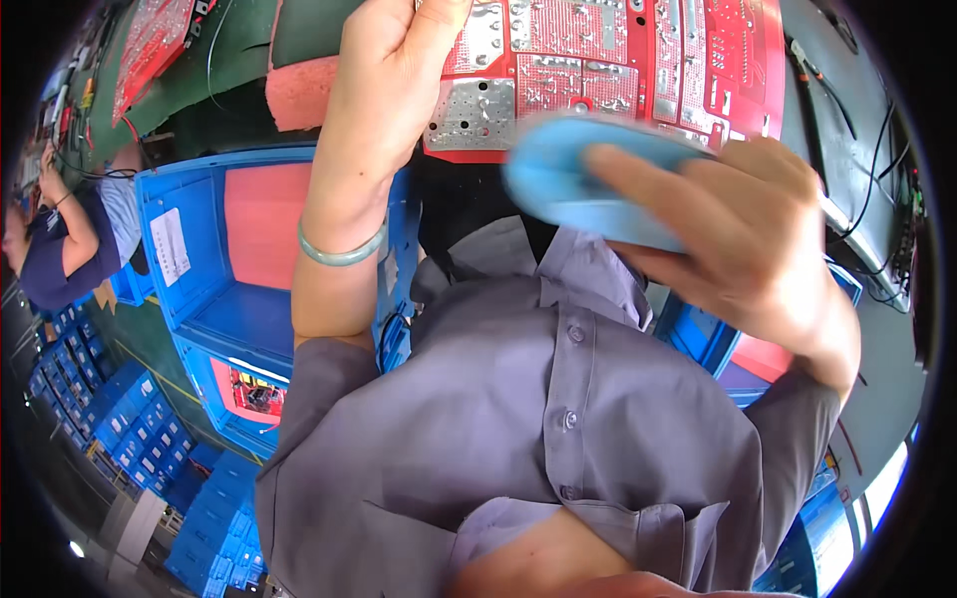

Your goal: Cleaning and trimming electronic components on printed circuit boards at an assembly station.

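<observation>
Board (583,75) is red, left hand (389,85) half-curled at its left side, can't tell its grip; right hand (738,219) wrapped round a blurry blue oval thing (548,169).

This was an electronics workshop, most likely part of a factory floor. A large red circuit board (583,75), dotted with silvery solder, lay at the near edge of the workbench (865,90), and a second red board (150,50) sat toward its far left corner on a green mat (239,60). Toward the right edge lay a hand tool (800,62) with orange-marked handles, among dark cables (879,164). Below the near edge stood a blue crate (194,214) lined with pink sheet (267,219). Beyond the left edge were another worker (70,244) and stacked blue bins (145,429) with white labels.
</observation>
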### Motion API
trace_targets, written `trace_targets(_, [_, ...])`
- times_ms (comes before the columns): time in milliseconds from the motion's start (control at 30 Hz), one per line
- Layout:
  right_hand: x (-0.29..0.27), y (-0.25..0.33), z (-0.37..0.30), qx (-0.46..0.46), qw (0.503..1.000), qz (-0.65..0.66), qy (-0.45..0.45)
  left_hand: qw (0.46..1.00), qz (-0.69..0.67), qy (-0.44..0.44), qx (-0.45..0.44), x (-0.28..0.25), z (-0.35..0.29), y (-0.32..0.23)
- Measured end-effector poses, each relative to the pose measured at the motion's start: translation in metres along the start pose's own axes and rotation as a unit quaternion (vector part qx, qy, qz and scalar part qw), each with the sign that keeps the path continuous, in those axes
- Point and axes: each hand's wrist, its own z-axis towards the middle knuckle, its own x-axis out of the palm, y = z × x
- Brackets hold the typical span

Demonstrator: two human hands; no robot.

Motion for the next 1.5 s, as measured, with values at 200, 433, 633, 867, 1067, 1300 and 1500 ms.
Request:
trace_targets(200, [-0.042,0.011,-0.072,0.25,0.964,-0.08,-0.03,1.0,-0.023,-0.019,-0.01,0.004,-0.003,-0.006])
trace_targets(433, [-0.012,0.013,-0.084,0.24,0.953,-0.098,-0.155,0.855,0.346,-0.116,0.368,-0.011,-0.036,-0.001])
trace_targets(633, [-0.008,0.013,-0.086,0.239,0.958,-0.057,-0.149,0.748,0.476,0.013,0.462,0.015,-0.067,0.011])
trace_targets(867, [-0.004,0.011,-0.095,0.256,0.954,-0.02,-0.156,0.745,0.483,0.026,0.459,0.018,-0.062,0.014])
trace_targets(1067, [-0.002,0.01,-0.096,0.26,0.953,-0.009,-0.154,0.734,0.494,0.028,0.466,0.017,-0.06,0.014])
trace_targets(1300, [-0.006,0.012,-0.1,0.291,0.948,-0.028,-0.122,0.724,0.475,-0.01,0.5,0.015,-0.056,0.018])
trace_targets(1500, [-0.006,0.014,-0.101,0.328,0.938,-0.013,-0.114,0.721,0.493,0.056,0.484,0.01,-0.055,0.012])
